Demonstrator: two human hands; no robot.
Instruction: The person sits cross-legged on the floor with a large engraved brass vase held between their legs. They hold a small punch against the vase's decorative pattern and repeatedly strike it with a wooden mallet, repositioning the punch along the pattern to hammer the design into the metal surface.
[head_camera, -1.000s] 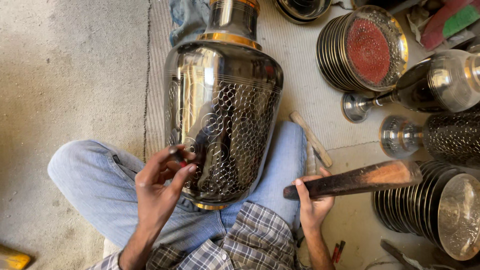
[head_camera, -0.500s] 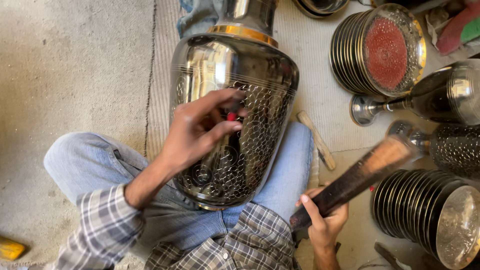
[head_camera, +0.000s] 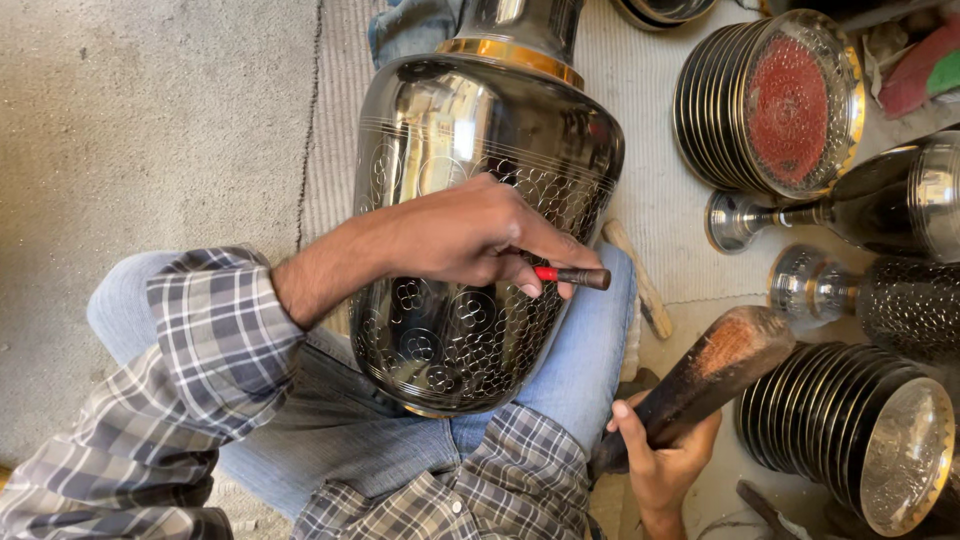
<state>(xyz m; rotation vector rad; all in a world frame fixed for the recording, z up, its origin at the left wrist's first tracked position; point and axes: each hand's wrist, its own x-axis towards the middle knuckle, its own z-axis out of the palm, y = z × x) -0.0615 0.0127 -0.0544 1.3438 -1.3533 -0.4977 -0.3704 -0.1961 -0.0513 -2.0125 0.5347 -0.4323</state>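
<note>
a person sits on the floor in blue jeans and a grey checked shirt, seen from above. a large, shiny dark metal vase (head_camera: 480, 230) lies across their lap, its neck with a gold band pointing away from them and its base close to their belly. the vase's surface is engraved with small circles and flower shapes.

the left hand (head_camera: 470, 235) reaches over the vase and rests on its side, fingers closed around a small chisel (head_camera: 572, 276), a dark rod with a red band, whose tip sticks out to the right just above the engraved metal. the right hand (head_camera: 662, 455) sits low beside the right thigh, clenched around the narrow end of a wooden mallet (head_camera: 700, 375). the mallet's thick, worn, reddish head is tilted up and to the right, apart from the vase and the chisel.

a pale wooden stick (head_camera: 640, 280) lies on the ground just beside the right knee. to the right, a stack of metal plates (head_camera: 765, 100) stands on edge, the front one showing a red centre. below it two goblet-shaped metal vessels (head_camera: 850, 210) lie on their sides. a second stack of dark plates (head_camera: 850, 440) with a bright silvery face stands near the mallet head. grey carpet (head_camera: 150, 130) covers the floor to the left.
</note>
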